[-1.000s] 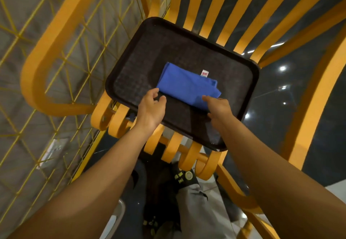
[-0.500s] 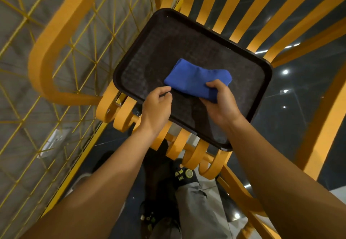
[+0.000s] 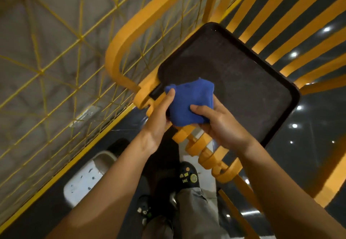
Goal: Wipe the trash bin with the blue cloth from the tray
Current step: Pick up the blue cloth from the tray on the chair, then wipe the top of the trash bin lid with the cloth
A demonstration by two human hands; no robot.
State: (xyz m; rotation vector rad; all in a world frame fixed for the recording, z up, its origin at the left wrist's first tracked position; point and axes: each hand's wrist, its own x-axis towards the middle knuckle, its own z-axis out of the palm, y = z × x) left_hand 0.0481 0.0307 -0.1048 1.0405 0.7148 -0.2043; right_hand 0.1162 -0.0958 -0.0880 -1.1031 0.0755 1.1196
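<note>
The folded blue cloth point(image 3: 189, 102) is lifted off the dark brown tray point(image 3: 243, 81) and held over the tray's near left corner. My left hand point(image 3: 159, 122) grips its left side, thumb on the upper edge. My right hand point(image 3: 219, 122) holds it from the right and below, thumb pressed on top. The tray lies bare on an orange slatted seat point(image 3: 280, 21). A white bin with a grey lid point(image 3: 88, 175) stands on the floor at the lower left, partly hidden by my left forearm.
An orange curved armrest point(image 3: 119, 51) and a yellow wire mesh panel point(image 3: 56, 70) are on the left. My feet in dark shoes point(image 3: 187, 175) stand on a glossy dark floor below the seat's front edge.
Both hands closed on the cloth and lifted it off the tray toward me. The view swung left and down, bringing the white bin into sight.
</note>
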